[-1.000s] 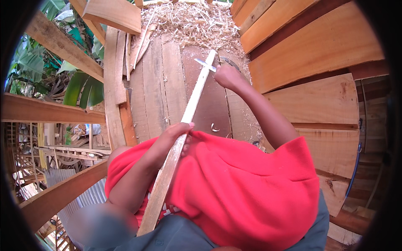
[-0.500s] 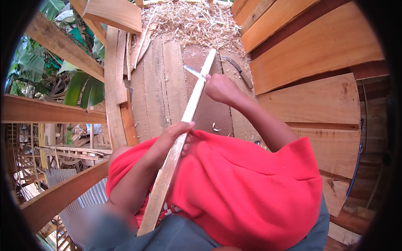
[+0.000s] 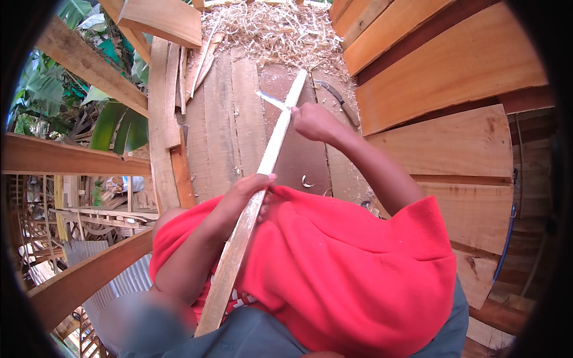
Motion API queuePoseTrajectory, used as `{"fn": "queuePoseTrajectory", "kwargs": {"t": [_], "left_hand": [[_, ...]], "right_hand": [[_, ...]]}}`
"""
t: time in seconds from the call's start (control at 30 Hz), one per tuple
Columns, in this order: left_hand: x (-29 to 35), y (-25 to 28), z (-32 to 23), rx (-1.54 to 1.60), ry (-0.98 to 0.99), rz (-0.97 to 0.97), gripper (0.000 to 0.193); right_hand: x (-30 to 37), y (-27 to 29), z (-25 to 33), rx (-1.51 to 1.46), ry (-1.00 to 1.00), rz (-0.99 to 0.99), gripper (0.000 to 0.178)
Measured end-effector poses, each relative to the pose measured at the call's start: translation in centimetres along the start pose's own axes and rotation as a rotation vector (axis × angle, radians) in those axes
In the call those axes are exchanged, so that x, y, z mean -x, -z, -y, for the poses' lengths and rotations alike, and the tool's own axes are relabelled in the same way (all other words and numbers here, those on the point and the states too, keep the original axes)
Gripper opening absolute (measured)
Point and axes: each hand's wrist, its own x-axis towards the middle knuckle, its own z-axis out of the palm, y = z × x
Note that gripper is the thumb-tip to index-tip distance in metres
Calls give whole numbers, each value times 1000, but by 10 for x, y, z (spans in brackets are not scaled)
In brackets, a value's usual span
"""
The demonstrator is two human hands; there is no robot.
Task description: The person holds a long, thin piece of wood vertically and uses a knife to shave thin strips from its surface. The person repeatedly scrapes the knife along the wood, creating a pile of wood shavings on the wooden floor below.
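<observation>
A long wooden stick (image 3: pixel 276 143) slants from my lap up and away to the right; its far part is pale and freshly shaved, its near part darker and rough. My left hand (image 3: pixel 253 194) is wrapped round the stick near its middle, thumb on top. Close to the stick's far end, my right hand (image 3: pixel 311 122) is closed on a knife. The shiny knife blade (image 3: pixel 271 100) crosses the stick and points up to the left; its handle is hidden in my fist.
Curly wood shavings (image 3: pixel 280 33) pile up at the far end of the plank floor (image 3: pixel 218 131). A curved knife with a wooden handle (image 3: pixel 343 104) lies right of my right hand. Plank walls (image 3: pixel 439 143) close the right side; beams (image 3: pixel 77 155) form an open rail on the left.
The knife blade has tilted slightly, its tip shifting a little up and left. My left hand and the stick have hardly moved.
</observation>
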Motion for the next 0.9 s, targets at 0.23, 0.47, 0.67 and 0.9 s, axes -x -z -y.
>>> {"fn": "queuePoseTrajectory", "kwargs": {"t": [0.23, 0.47, 0.67, 0.9], "left_hand": [[3, -2, 0, 7, 3, -3, 27], [0, 3, 1, 6, 16, -9, 26], [6, -1, -2, 42, 12, -10, 27], [4, 0, -2, 6, 11, -20, 28]], "right_hand": [[-5, 28, -7, -14, 1, 8, 53], [-6, 24, -6, -8, -25, -32, 54], [8, 13, 11, -142, 4, 166, 47], [14, 21, 15, -43, 92, 216, 46]]}}
